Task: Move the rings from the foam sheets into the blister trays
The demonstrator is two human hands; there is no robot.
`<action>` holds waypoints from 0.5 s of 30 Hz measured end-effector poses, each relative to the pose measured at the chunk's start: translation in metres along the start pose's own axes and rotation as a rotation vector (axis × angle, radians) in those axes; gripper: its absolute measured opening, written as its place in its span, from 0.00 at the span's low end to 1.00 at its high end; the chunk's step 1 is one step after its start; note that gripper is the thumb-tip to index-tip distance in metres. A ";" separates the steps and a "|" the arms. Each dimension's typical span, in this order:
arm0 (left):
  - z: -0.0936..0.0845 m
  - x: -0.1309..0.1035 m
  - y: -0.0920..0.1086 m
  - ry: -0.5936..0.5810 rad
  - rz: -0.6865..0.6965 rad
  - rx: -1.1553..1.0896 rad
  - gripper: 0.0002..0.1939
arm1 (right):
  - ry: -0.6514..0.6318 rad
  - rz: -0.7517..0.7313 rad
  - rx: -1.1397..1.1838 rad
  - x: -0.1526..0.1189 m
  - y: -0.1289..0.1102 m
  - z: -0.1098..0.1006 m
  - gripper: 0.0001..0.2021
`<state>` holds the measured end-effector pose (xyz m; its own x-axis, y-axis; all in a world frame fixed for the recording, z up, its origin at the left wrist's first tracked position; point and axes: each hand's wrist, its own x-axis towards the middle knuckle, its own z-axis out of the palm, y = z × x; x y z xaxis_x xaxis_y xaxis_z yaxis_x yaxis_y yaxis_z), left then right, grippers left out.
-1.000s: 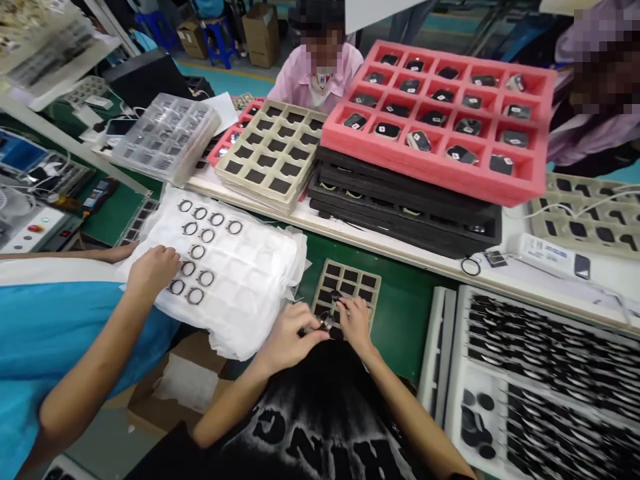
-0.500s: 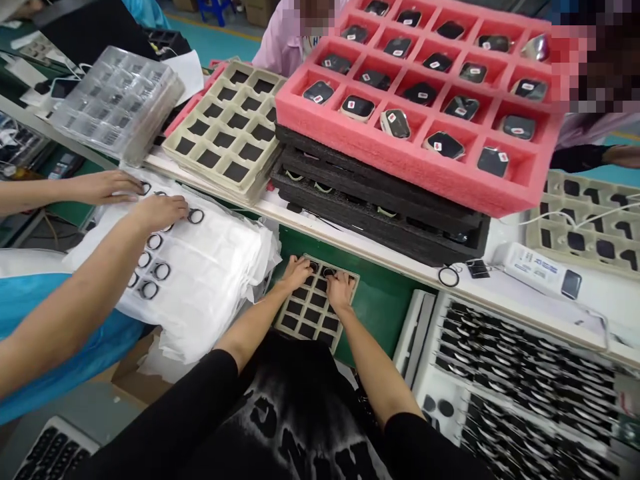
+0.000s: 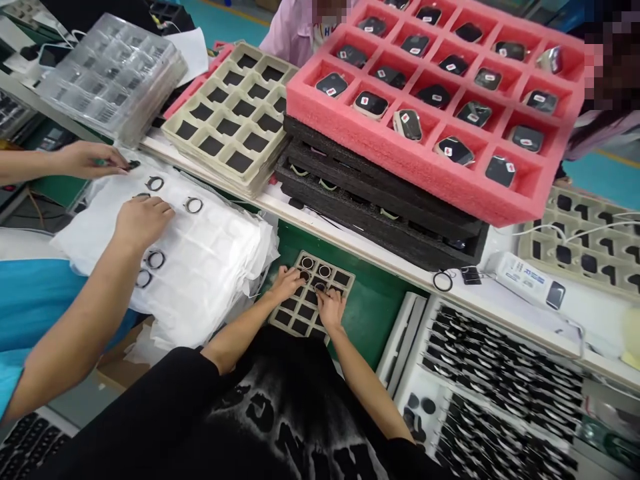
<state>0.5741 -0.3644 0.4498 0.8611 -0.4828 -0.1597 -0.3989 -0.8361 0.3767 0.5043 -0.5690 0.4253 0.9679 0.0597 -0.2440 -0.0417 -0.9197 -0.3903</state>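
A beige compartment tray (image 3: pixel 344 293) lies on the green surface in front of my body. Two round rings (image 3: pixel 307 263) sit in its far compartments. My left hand (image 3: pixel 287 283) is at the tray's left side, fingers closed near a dark ring there; whether it grips that ring is too small to tell. With fingertips pinched, my right hand (image 3: pixel 331 308) holds another ring (image 3: pixel 320 287) at a middle compartment of the second row. The nearer compartments show dark square bottoms, and my shirt hides the tray's nearest edge.
At left, a co-worker's hands (image 3: pixel 143 220) handle rings on white sheets (image 3: pixel 200 267). A pink foam tray (image 3: pixel 400 160) on black trays, a beige tray stack (image 3: pixel 167 130) and clear trays (image 3: pixel 100 73) stand ahead. Racks of dark parts (image 3: pixel 500 373) lie right.
Both hands have moved toward me from the far row, where two rings now show uncovered. The co-worker's left hand has lifted from the sheets, and fewer rings lie there.
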 end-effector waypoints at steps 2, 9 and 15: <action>0.003 -0.004 0.002 -0.024 -0.042 -0.009 0.17 | 0.007 0.059 0.027 0.004 -0.003 0.003 0.19; 0.004 -0.010 0.017 -0.061 -0.165 0.029 0.15 | 0.020 0.031 -0.045 0.006 -0.006 0.003 0.21; -0.018 -0.063 0.061 0.022 -0.139 -0.072 0.16 | 0.097 -0.042 -0.075 -0.025 0.001 0.020 0.26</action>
<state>0.5010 -0.3804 0.4999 0.9135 -0.3570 -0.1950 -0.2522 -0.8732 0.4170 0.4748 -0.5634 0.4135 0.9880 0.0646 -0.1402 0.0148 -0.9437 -0.3305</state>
